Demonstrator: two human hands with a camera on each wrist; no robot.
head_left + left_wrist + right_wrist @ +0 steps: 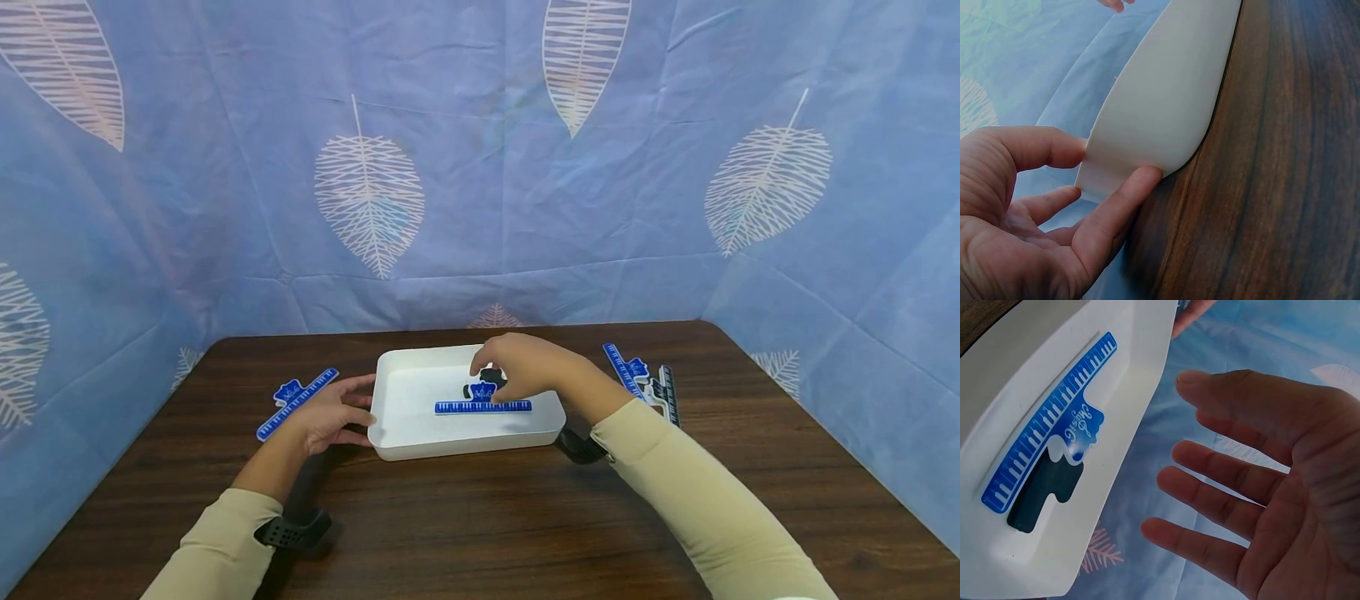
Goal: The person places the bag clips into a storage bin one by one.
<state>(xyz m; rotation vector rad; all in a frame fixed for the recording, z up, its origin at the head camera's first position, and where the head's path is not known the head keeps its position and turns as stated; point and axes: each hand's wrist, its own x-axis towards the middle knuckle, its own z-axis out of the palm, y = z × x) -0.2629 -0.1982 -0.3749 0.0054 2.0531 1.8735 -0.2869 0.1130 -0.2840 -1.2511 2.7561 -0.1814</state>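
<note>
A white tray sits mid-table. In it lies a blue sheet-music clip with a piano-key strip and "Music" lettering. A dark piece of similar outline shows partly from behind this clip. My left hand touches the tray's left end from outside, fingers spread; in the left wrist view its fingertips rest against the wall. Above the tray is my right hand, its fingers apart and bent loosely. The right wrist view shows nothing between those fingers.
Left of the tray, partly behind my left hand, lies another blue clip. At the right are a blue clip and a black-and-white one, close together and partly hidden by my right arm. A leaf-patterned blue curtain borders the table.
</note>
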